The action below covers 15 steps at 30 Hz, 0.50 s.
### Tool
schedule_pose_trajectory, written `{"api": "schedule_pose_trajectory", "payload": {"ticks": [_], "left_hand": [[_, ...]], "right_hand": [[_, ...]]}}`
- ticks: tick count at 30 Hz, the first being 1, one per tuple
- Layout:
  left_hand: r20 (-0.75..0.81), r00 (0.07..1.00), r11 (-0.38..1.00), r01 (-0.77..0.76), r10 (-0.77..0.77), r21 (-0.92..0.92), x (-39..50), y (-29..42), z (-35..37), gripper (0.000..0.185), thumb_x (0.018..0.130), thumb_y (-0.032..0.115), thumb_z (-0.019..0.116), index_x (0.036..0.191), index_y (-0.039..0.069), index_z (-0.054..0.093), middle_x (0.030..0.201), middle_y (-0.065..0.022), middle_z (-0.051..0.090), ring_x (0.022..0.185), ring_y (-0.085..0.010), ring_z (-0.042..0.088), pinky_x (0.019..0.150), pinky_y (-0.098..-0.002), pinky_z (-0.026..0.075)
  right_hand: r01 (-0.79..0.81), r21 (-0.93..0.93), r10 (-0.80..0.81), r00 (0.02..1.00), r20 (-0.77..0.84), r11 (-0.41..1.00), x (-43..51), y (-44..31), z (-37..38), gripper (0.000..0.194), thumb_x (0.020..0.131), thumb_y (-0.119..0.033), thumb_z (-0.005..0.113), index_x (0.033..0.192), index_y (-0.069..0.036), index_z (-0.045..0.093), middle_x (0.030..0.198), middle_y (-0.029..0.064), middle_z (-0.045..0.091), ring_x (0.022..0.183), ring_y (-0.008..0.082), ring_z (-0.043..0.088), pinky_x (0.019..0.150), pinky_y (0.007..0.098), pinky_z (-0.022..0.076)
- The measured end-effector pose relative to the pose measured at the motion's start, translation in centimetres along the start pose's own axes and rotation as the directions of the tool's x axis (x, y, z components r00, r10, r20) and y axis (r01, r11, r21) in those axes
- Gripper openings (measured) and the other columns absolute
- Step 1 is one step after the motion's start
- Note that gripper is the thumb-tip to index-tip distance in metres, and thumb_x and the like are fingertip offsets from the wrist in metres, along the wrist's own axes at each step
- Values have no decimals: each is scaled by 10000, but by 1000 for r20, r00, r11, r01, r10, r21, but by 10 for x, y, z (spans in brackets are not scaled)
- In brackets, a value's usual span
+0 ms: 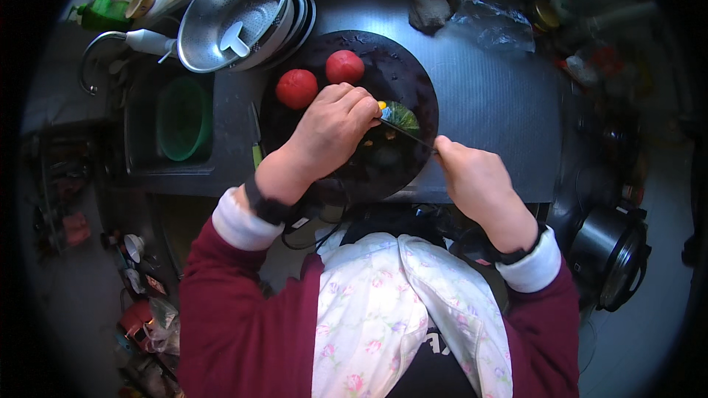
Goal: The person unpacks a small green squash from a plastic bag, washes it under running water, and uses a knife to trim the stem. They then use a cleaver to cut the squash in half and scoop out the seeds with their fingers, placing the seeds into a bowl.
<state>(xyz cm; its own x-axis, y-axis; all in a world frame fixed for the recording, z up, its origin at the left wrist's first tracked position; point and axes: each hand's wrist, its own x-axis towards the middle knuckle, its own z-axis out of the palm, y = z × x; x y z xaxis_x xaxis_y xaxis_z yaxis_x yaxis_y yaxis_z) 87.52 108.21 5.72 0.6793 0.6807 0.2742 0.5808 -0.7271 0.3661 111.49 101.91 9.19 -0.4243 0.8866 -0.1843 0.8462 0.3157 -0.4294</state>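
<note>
My right hand (474, 177) grips the handle end of a knife (406, 135), seen almost edge-on as a thin dark line. My left hand (338, 124) is at the knife's far end, its curled fingers and thumb meeting there; its back hides what lies under the palm. Beside the thin line is a patch with green, blue and yellow colours, perhaps a reflection on the blade. Both hands are over a dark round cutting board (392, 58), wet in places. Two red tomatoes, one left (296, 89) and one right (344, 67), apparently peeled, rest on it beyond my left hand.
A small green-handled knife (256, 149) lies left of the board. Stacked metal bowls with a colander (193, 27) holding a white utensil (235, 40) stand behind. Left are a sink (213, 138) with a green basin (185, 121) and a faucet (105, 36). A black cooker (600, 257) is right.
</note>
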Motion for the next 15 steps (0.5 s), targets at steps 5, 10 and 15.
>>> {"api": "schedule_pose_trajectory", "payload": {"ticks": [5,10,15], "left_hand": [[-204,979,998,16,-28,-62,-11,-6,29,233,707,31,674,913,52,566,1032,-108,535,994,-300,513,866,-372,414],[-488,774,913,303,-403,-273,-37,44,47,742,594,321,842,1086,54,355,1100,-162,362,1057,-316,383,925,-394,327],[-483,833,959,274,-271,-67,-30,56,42,998,562,465,821,1305,88,271,1384,-212,252,1284,-413,243,1057,-529,165]], "right_hand": [[-61,-36,65,991,114,998,14,15,36,41,864,-59,519,892,-44,492,724,194,603,695,377,607,584,439,484],[-30,-5,31,998,54,1000,12,14,33,75,852,-77,523,919,-54,499,737,158,619,676,360,618,588,441,493],[62,60,-51,986,-158,996,3,-10,-9,69,876,-103,520,925,-60,496,731,149,607,661,347,618,561,416,493]]}}
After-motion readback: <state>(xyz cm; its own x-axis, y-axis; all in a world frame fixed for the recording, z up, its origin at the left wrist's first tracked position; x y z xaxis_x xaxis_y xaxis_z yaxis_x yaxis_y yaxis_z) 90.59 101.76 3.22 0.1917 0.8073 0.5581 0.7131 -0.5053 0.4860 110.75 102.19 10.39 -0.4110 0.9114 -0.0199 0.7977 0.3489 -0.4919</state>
